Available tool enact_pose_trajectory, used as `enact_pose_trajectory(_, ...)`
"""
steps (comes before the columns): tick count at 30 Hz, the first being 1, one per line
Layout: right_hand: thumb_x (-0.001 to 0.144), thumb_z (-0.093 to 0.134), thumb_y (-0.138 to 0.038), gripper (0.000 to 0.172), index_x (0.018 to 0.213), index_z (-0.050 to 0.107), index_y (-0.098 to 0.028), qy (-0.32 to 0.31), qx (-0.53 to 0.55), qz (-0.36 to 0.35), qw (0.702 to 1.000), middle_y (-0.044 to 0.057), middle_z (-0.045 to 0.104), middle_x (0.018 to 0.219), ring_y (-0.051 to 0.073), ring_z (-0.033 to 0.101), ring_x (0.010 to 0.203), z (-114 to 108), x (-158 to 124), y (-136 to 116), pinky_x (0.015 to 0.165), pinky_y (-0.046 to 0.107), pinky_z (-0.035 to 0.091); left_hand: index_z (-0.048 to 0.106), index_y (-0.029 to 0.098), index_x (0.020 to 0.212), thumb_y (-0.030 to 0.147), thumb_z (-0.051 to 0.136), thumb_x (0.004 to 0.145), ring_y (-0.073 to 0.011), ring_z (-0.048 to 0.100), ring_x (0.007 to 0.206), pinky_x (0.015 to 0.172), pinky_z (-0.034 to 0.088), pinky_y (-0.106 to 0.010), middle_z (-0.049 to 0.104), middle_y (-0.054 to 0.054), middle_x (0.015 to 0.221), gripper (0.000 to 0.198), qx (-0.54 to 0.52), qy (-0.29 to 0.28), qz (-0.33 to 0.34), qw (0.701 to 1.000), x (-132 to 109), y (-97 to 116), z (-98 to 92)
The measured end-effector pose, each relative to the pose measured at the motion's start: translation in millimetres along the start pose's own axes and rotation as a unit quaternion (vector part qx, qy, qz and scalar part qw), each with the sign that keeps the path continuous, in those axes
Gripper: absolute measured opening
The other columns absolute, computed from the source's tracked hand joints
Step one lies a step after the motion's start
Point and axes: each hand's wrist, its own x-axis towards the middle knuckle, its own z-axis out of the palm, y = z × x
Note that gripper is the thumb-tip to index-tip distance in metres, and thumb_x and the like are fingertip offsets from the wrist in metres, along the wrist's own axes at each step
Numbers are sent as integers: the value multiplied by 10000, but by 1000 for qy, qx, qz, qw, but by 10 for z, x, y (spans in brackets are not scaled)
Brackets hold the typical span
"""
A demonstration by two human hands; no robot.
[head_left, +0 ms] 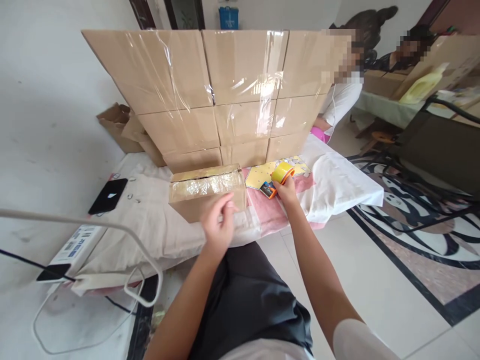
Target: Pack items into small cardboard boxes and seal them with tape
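My right hand point(287, 191) is closed on a tape dispenser point(268, 190), which carries a wide roll of yellow tape point(282, 173). The dispenser is held just above the pink and yellow patterned cloth, at the table's front edge. My left hand point(217, 222) is loosely curled, with the thumb and forefinger a little apart and nothing visible between them. It is in front of a small cardboard box point(206, 192), and whether it touches the box is unclear. Clear, shiny tape covers the box's upper edge.
Behind the small box rises a tall stack of taped cardboard boxes point(245, 80). A black phone point(108, 196) lies left on the white tablecloth point(157, 200). A white metal bar point(112, 225) juts in at left. Another person's white sleeve point(341, 102) shows at right, near a dark chair point(431, 145).
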Motion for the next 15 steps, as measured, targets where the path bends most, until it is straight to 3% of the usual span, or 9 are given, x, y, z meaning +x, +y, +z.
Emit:
enact_pose_trajectory(3, 717, 692, -277, 339, 1044, 621, -218, -9, 44, 9, 999, 70, 745, 1037, 241, 715, 911, 8, -65, -83, 826, 414, 599, 665, 314, 1279, 262, 506, 992, -211, 711, 888, 816, 560, -372, 756, -72, 1165, 333, -47, -170, -32, 984, -201, -47, 422)
enact_pose_trajectory(5, 748, 689, -325, 287, 1011, 635, -224, -19, 93, 24, 995, 47, 740, 964, 216, 710, 838, -2, -113, -122, 785, 378, 597, 645, 288, 1303, 260, 556, 962, -187, 689, 832, 830, 550, -362, 731, -76, 1235, 354, -27, -223, -79, 971, -250, -83, 651)
enact_pose_trajectory(9, 805, 646, -470, 242, 905, 625, -250, -14, 116, 30, 993, -6, 666, 798, 179, 670, 750, -58, -181, -153, 680, 296, 565, 700, 233, 1212, 356, 676, 899, -201, 658, 852, 916, 514, -380, 738, -61, 1038, 337, 23, -194, -211, 958, -266, -203, 971)
enact_pose_trajectory(12, 788, 678, -509, 277, 828, 600, -247, -11, 95, 18, 995, -15, 603, 749, 170, 627, 734, -80, -210, -181, 627, 267, 526, 775, 228, 1030, 403, 692, 887, -224, 651, 912, 938, 506, -390, 698, -70, 979, 241, 0, -179, -248, 952, -269, -312, 1152)
enact_pose_trajectory(15, 819, 662, -618, 409, 744, 557, -230, -18, 79, 13, 997, -12, 534, 694, 160, 554, 679, -46, -241, -229, 580, 273, 495, 799, 225, 888, 337, 728, 856, -229, 651, 1002, 981, 496, -369, 667, -77, 992, 137, -38, -157, -272, 949, -273, -374, 1289)
